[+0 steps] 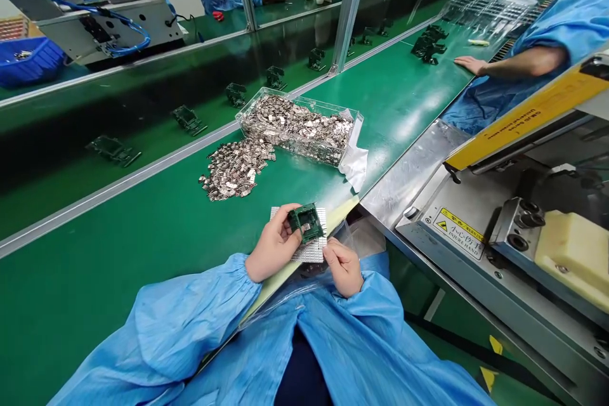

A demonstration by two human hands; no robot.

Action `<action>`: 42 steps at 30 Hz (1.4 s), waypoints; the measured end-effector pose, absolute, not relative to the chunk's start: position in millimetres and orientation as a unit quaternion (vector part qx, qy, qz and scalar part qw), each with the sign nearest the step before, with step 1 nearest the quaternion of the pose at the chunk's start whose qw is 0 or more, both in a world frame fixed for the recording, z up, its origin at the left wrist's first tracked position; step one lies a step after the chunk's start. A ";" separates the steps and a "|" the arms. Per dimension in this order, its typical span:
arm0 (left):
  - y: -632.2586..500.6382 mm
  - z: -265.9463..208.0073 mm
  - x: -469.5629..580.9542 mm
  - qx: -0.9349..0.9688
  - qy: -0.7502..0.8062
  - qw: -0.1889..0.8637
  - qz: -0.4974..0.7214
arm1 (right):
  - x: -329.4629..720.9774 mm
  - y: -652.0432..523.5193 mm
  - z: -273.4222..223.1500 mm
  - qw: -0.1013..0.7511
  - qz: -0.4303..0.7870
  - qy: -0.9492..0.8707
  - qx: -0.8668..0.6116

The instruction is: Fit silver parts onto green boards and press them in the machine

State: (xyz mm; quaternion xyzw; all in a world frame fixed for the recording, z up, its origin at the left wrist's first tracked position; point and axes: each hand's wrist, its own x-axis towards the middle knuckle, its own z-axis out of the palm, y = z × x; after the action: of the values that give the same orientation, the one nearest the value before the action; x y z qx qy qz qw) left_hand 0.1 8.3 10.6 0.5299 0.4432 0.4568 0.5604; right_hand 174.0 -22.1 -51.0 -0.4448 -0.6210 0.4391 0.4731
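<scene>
My left hand (276, 244) is closed around a dark green plastic housing (306, 221), square and open in the middle, with its thumb on the near edge. A small pale piece shows inside the housing. Beneath it lies a silver sheet (311, 252) marked in a fine grid, partly covered by the hand and the housing. At the sheet's right edge my right hand (343, 266) is curled, thumb and finger pinching its border. Whether a smaller piece is also between those fingertips cannot be made out.
Beyond my hands, a clear tray (299, 127) of small metal parts stands beside a loose pile (235, 168). Dark housings (189, 119) line the strip behind the rail. At right stands a machine (457, 228) with a metal edge. A co-worker's hand (471, 65) rests near more housings (429, 44).
</scene>
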 end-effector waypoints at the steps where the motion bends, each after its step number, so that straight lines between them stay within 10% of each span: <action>1: 8.2 10.9 0.2 0.530 0.445 0.560 0.456 | 172.9 -23.0 -50.9 0.473 0.427 -0.625 -0.451; 15: 5.4 8.9 -0.6 0.522 0.439 0.571 0.457 | 199.2 -25.0 -45.3 0.267 0.373 -0.685 -0.565; 26: -0.5 0.1 -3.3 0.580 0.434 0.501 0.474 | 164.1 -16.5 21.0 0.524 0.276 -0.643 -0.485; 42: -5.1 16.6 -1.6 0.607 0.478 0.431 0.466 | 118.4 -9.9 2.6 0.564 0.300 -0.538 -0.550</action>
State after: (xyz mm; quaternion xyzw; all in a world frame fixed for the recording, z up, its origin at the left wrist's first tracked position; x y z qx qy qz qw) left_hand -1.6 -5.1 16.6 0.6070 0.4776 0.4662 0.4314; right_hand 118.4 -9.9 2.6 -0.5501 -0.5379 0.2999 0.5641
